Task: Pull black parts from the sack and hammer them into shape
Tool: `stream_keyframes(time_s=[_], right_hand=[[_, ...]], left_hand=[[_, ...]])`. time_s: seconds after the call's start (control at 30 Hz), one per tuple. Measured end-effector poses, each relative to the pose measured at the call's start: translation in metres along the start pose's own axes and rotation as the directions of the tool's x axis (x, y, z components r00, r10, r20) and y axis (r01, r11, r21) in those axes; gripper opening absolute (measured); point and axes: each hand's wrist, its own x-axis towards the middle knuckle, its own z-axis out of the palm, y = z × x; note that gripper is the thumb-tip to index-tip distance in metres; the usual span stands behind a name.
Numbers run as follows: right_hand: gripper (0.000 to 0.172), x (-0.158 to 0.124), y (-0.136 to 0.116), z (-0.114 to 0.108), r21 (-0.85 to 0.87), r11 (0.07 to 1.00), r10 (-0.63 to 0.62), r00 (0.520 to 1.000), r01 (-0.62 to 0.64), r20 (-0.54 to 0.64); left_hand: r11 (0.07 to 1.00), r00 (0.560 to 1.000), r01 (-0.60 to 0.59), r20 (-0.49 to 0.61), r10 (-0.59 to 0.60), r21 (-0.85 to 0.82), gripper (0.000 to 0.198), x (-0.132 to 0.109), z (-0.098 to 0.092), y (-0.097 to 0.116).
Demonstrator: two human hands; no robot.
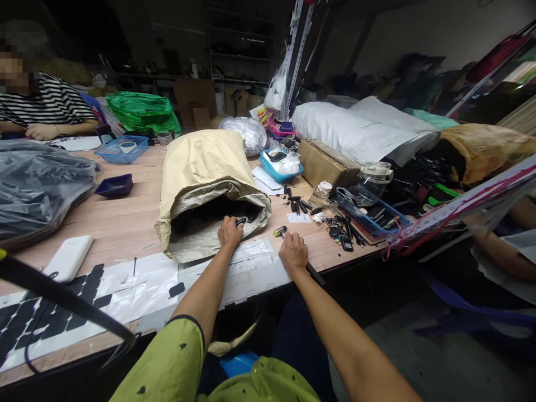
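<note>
My left hand (229, 231) is closed at the mouth of a large cream woven sack (205, 159). A small black part (240, 221) sticks out from its fingertips; its exact kind is too small to tell. Dark contents show inside the sack, mostly in shadow. Just right of the sack, my right hand (293, 252) is wrapped round a small hammer (280, 230). The hammer's head has a yellowish face, and its black handle pokes out behind my wrist. Below both hands lies a pale board (251, 273) with clear plastic on it.
Small black parts (298, 204), a glass jar (320, 194) and a blue basket (368, 215) stand at the right. A white box-shaped device (69, 258) and a sheet of black stickers (79, 301) lie at the left. A black bar (62, 296) crosses the lower left. Other people sit on both sides.
</note>
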Motion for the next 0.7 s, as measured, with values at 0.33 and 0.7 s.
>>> stream_keyframes(time_s=[0.33,0.7], right_hand=[[0.03,-0.0001,0.0006,0.0013,-0.015,1.0,-0.001,1.0,0.001,0.008],[0.029,0.0,0.0021,0.0054,-0.013,1.0,-0.01,1.0,0.01,-0.02]], left_hand=[[1.0,1.0,0.0,-0.001,0.0,0.0,0.019,0.0,0.0003,-0.0001],[1.0,1.0,-0.004,-0.021,0.004,0.008,0.018,0.0019,0.0042,-0.0017]])
